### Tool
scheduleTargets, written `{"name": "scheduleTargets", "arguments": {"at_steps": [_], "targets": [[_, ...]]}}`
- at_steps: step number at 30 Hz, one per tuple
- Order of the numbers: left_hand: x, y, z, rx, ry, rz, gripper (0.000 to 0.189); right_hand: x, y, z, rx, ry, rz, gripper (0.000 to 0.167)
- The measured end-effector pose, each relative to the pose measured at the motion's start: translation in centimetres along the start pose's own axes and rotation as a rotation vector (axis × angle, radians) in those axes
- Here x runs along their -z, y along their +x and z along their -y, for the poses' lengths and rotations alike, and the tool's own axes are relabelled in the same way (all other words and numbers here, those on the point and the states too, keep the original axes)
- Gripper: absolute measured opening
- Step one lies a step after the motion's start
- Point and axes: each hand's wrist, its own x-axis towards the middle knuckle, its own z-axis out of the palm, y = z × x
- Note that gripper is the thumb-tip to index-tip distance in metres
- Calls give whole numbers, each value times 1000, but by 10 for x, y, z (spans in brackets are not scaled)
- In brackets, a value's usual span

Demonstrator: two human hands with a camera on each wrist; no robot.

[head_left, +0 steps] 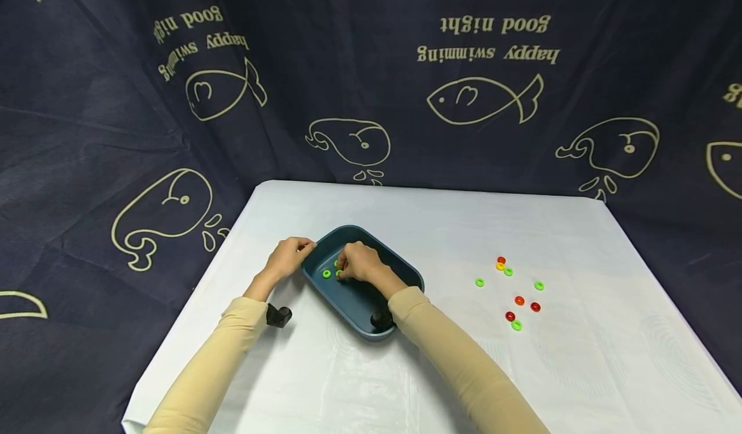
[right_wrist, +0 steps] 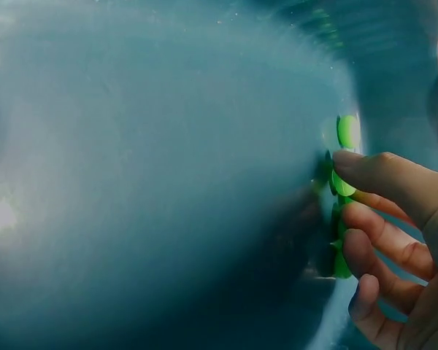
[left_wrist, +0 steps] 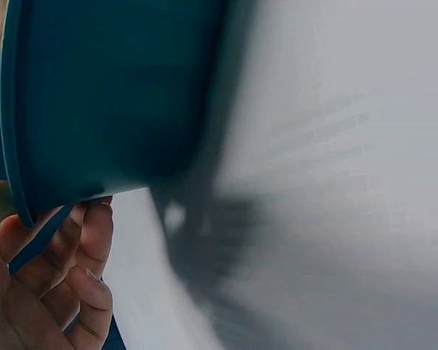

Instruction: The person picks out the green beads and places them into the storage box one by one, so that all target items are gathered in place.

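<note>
A dark blue rectangular basin [head_left: 353, 297] sits on the white table, turned at an angle. My left hand [head_left: 286, 257] grips its rim at the far left corner; in the left wrist view, the thumb and curled fingers of that hand [left_wrist: 55, 284] lie on both sides of the rim. Inside the basin, my right hand [head_left: 361, 261] reaches down to the floor near the left end. Thumb and index finger pinch a small green ring [right_wrist: 343, 182] there. Another green ring [right_wrist: 348, 131] lies beside it, and more green [right_wrist: 342, 262] shows by the lower fingers, partly hidden.
To the right of the basin, several small rings lie scattered on the table: green [head_left: 480, 283], red [head_left: 536, 306], orange [head_left: 519, 301] and yellow [head_left: 500, 266]. A dark curtain [head_left: 371, 86] with fish drawings hangs behind the table. Black wrist devices [head_left: 279, 316] sit under both forearms.
</note>
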Motion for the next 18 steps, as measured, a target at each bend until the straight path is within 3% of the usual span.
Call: {"name": "scheduleTargets", "arguments": {"at_steps": [10,18], "targets": [[-1,-2,1,12,-18,20,36,1,-1,-3,3,-14,-6,16],[0,-2,0,21,-26,33,36,17,-4,-2,11,22,-7,20]]}}
